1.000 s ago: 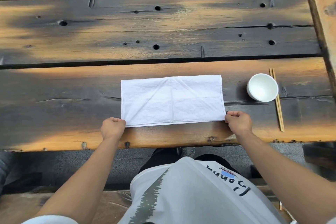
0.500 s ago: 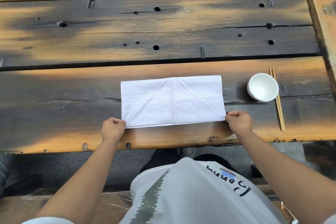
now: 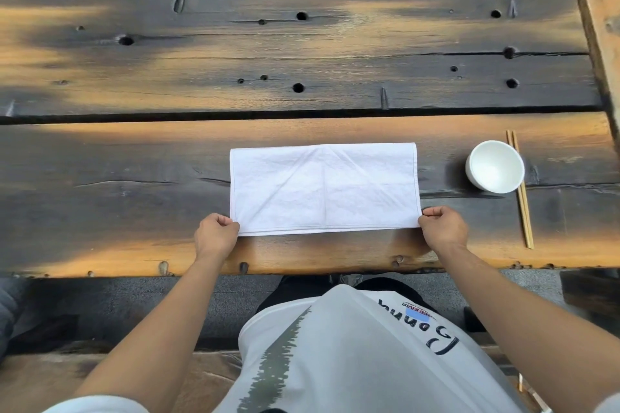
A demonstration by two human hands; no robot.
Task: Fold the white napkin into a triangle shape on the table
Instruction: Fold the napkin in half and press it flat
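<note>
The white napkin (image 3: 324,189) lies flat on the wooden surface (image 3: 134,178) as a wide rectangle, directly between the two hands and reaching away from them toward the far side. The left hand (image 3: 214,235) has its fingers curled and pinches the near left corner; the right hand (image 3: 443,227) does the same at the near right corner, so the near edge is held straight between them. I judge that the step in hand is to begin the diagonal folds that make the triangle. To do it well, one corner should be lifted and carried to the middle crease, which shows as a faint line running away from the hands, while the other hand keeps its corner pressed down so the cloth does not slide. The edges look layered, so all layers must be pinched together. The white bowl (image 3: 494,166) and chopsticks (image 3: 521,191) lie beyond the right hand, well apart from the napkin.
</note>
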